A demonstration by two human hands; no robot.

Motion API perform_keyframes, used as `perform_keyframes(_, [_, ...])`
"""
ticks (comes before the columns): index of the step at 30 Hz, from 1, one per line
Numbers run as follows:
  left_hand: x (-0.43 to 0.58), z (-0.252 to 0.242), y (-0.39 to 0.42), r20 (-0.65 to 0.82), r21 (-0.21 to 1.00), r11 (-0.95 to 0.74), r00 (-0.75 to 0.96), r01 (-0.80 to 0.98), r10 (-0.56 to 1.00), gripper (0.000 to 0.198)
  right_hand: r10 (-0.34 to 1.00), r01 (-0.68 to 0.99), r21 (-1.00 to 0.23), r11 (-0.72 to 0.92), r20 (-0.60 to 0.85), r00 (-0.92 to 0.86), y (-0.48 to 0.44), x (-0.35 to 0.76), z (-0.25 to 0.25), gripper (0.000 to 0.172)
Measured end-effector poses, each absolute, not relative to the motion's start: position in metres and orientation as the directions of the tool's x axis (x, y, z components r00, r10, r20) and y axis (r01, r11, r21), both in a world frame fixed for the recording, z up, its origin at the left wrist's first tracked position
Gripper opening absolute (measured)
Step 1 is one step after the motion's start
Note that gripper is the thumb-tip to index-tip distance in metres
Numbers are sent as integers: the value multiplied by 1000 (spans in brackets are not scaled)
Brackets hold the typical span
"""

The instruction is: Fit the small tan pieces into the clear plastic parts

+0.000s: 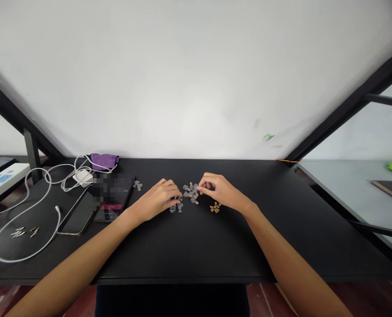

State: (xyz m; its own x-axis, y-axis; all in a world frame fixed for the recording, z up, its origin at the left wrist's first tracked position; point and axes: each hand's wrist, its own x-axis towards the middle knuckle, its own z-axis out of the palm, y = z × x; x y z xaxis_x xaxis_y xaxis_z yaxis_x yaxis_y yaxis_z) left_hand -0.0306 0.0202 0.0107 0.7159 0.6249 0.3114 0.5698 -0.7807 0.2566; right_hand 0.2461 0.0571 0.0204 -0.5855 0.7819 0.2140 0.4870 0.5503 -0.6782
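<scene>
On the black table (196, 246) lies a small cluster of tiny clear glass bottles (191, 192), some with cork stoppers. My left hand (159, 198) rests at the cluster's left edge, fingers curled down over two small bottles (176, 207). My right hand (217, 190) is at the cluster's right, its fingertips pinched together on something too small to name. A little heap of loose brown corks (215, 207) sits just under my right wrist. Two more tiny bottles (137, 185) lie apart to the left.
Left of my hands lie a dark tablet (113, 200) and a phone (78, 215). White cables (40, 207), a white charger (82, 177), a purple cloth (104, 160) and small metal bits (24, 231) crowd the far left. A grey table (357, 198) stands at the right.
</scene>
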Motion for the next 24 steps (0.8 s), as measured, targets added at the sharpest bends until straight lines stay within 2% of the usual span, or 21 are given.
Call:
perform_keyframes(5, [-30,9,20,288,272,-756,700,595,654,12,785,548,-702,455,25,-620,64,267,28,30])
perform_keyframes(8, [-29,7,19,288,288,-737,679,611,675,12,757,601,-699,387,-131,-640,67,278,30,31])
perform_keyframes(11, [-28,5,18,297,290,-731,668,618,682,13,726,637,-683,357,-227,-650,70,286,30,32])
perform_keyframes(18, [-26,6,16,272,273,-715,662,643,699,10,698,674,-663,325,-313,-644,72,291,28,34])
perform_keyframes(24, [-24,5,14,282,261,-690,630,675,724,10,695,688,-644,335,-324,-642,73,286,23,33])
